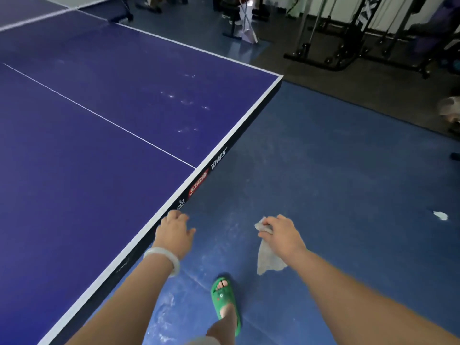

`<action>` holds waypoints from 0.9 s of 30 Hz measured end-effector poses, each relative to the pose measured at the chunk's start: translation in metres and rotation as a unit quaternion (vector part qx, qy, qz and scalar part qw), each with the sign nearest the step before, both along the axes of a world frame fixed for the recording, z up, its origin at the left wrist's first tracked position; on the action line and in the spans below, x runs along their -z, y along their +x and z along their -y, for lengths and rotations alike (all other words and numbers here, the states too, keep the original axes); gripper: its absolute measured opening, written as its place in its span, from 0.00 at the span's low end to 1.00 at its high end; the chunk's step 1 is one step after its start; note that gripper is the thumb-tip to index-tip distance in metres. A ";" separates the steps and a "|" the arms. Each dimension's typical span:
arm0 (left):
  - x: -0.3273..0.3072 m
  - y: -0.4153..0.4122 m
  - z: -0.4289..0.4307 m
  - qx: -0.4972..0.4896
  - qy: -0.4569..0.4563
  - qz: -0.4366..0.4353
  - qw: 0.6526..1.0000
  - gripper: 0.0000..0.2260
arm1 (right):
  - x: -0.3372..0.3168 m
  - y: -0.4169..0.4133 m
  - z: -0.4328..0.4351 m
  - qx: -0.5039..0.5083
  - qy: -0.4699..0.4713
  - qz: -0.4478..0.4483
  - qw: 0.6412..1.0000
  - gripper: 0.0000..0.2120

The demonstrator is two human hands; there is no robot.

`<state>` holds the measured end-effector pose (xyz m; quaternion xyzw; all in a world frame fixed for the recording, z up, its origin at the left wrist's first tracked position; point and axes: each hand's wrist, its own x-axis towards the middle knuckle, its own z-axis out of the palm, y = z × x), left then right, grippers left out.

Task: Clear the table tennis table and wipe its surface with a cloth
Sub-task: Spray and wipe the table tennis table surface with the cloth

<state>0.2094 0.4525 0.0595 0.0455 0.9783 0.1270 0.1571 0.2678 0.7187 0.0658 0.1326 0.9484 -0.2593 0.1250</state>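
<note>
While standing off the end edge of the dark blue, white-bordered table tennis table (99,150), gripping a pale grey crumpled cloth (270,260) in the right hand (282,232): fingers and thumb bunched round its top, the rest hanging slack, well off the table's end edge, out over the floor and clear of the tabletop. Keeping the left hand (174,231) just beside that same edge, by the black side rail, fingers loosely curled, thumb out, holding nothing; cannot tell whether touching the rail. Wearing a pale, smooth ring bangle (163,258) on the left wrist, level with the table's white border. Faint whitish smudges (184,100) on the tabletop near the right-hand corner, between the thin white centre line and the side edge. One foot in a green rubber slipper (225,302) planted just off the end edge, below the two hands. Broad stretch of scuffed blue floor (336,158) open along the whole end edge and out past the corner. Small white scrap (440,215) lying well off the table. Black metal gym rack (361,53) on a dark mat, well beyond the table's corner.
</note>
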 end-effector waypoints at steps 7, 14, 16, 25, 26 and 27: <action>0.009 -0.093 -0.017 -0.101 -0.045 -0.001 0.994 0.24 | 0.006 -0.113 -0.027 -0.029 -0.050 0.005 0.998 0.10; 0.025 -0.165 -0.013 -0.229 -0.079 0.047 0.969 0.29 | 0.013 -0.222 -0.031 -0.108 -0.089 -0.009 0.990 0.08; 0.031 -0.179 -0.012 -0.282 -0.070 0.064 0.955 0.29 | 0.015 -0.255 -0.028 -0.143 -0.095 -0.013 0.985 0.09; 0.056 -0.228 -0.032 -0.476 -0.047 0.130 0.869 0.39 | 0.020 -0.361 -0.008 -0.316 -0.176 -0.025 0.932 0.08; 0.059 -0.231 -0.034 -0.483 -0.051 0.126 0.865 0.39 | 0.020 -0.369 -0.003 -0.332 -0.181 -0.029 0.925 0.08; 0.063 -0.232 -0.034 -0.491 -0.053 0.120 0.861 0.39 | 0.020 -0.375 0.002 -0.344 -0.188 -0.035 0.919 0.07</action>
